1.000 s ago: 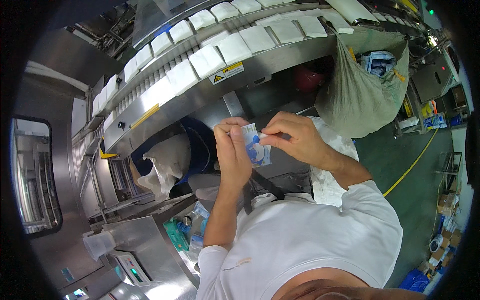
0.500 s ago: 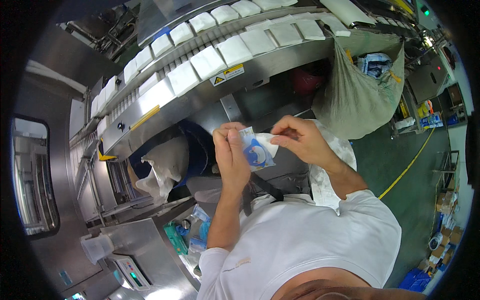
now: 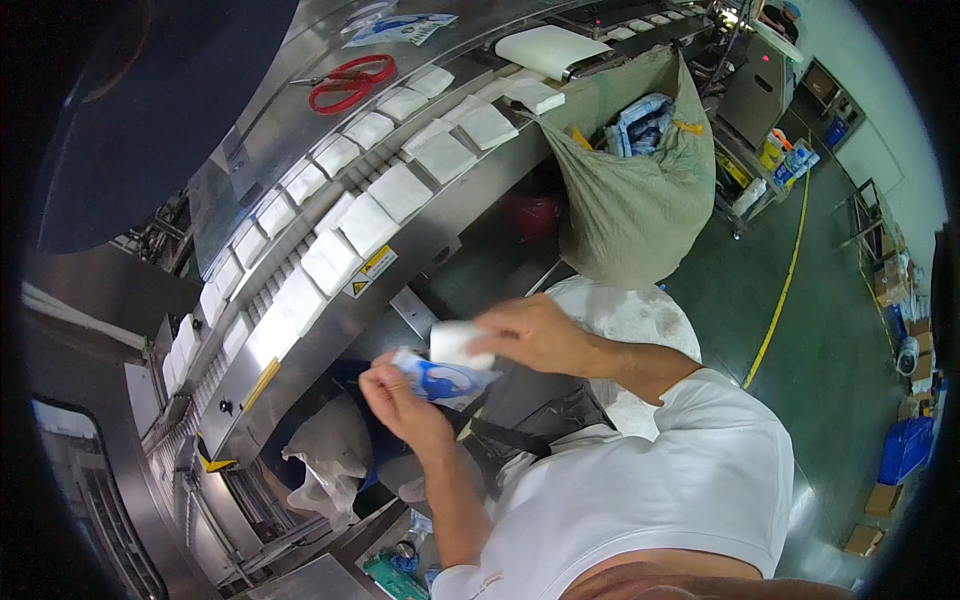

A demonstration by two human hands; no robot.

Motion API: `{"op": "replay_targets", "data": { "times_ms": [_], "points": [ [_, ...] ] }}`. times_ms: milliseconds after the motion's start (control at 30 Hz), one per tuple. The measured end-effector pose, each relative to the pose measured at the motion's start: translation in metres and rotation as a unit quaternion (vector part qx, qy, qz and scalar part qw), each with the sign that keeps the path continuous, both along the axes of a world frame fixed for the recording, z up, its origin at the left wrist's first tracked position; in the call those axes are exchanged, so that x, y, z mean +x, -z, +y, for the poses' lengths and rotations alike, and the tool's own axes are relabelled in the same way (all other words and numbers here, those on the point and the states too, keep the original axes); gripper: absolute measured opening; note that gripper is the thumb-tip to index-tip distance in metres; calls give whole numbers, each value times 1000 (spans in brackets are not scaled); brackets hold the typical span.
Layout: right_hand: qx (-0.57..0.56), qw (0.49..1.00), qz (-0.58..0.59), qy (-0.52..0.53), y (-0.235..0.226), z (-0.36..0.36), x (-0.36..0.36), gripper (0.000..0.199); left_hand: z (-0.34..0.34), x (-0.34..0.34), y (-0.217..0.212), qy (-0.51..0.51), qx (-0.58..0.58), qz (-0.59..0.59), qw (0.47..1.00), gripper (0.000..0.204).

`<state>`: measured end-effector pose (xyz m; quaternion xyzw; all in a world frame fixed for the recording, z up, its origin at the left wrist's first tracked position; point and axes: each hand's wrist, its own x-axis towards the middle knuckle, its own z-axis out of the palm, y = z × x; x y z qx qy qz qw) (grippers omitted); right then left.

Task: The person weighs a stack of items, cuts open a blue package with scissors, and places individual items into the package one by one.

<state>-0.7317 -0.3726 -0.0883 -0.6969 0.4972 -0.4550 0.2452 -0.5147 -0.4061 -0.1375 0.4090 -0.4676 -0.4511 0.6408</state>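
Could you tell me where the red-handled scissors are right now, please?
In the head view, the red-handled scissors lie upper left on the steel machine top, just behind the row of white folded pads.

Scissors [image 3: 352,82] probably behind conveyor pads [image 3: 400,191]

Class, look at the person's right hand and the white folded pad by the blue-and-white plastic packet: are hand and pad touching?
Touching. The head view shows the right hand gripping the white folded pad at its top edge, no gap visible.
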Motion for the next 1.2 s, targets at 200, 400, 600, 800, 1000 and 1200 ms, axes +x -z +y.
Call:
{"op": "replay_targets", "data": {
  "times_ms": [200, 400, 600, 800, 1000, 1200],
  "points": [
    [129, 880, -439, 127, 11, -9, -22, 24, -14, 28, 2, 103, 35, -8, 994, 12],
    [309, 789, -530, -20, 16, -3, -14, 33, -1, 5, -44, 211, -29, -245, 946, 72],
    [457, 754, -454, -130, 37, -1, -13, 49, -10, 18, -65, 249, -200, -386, 866, 61],
    [463, 765, -411, -180, 36, 9, -20, 90, -1, 4, -41, 166, -124, -230, 951, 22],
    [273, 946, -101, -140, 25, 49, 24, 51, 8, -25, -25, 61, 11, -173, 983, 22],
    [321, 938, -9, -134, 40, 32, -38, 32, 6, -11, -16, 27, 51, -168, 984, 21]
  ]
}}
